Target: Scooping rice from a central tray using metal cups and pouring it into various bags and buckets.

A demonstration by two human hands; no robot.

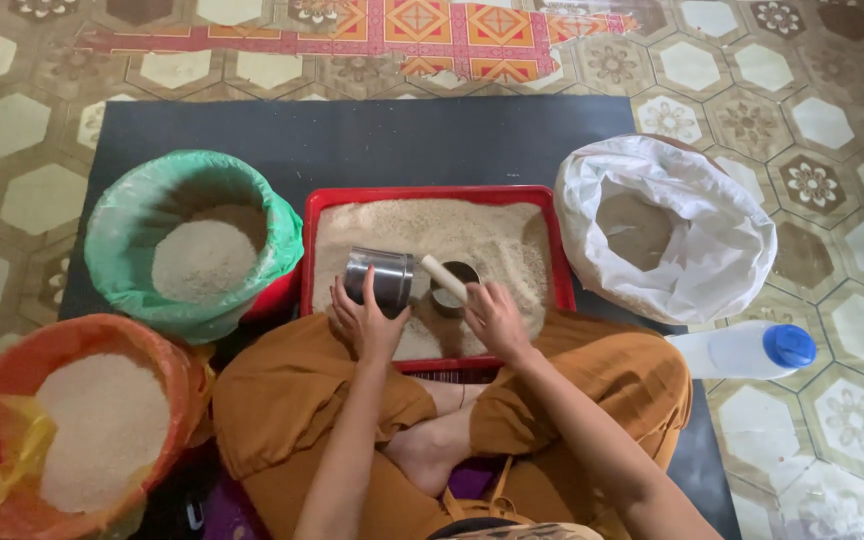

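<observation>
Seated cross-legged, a person's left hand (367,322) grips a tilted steel cup (379,280) over a red tray (432,194) of grain, catching spills, while the right hand (493,315) apparently clasps a pale-handled scoop (449,282).

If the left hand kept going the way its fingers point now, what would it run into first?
The left hand already touches the tilted metal cup. Straight past it, up the picture, lies the grain in the red tray, then probably the tray's far rim; depth is hard to judge.
</observation>
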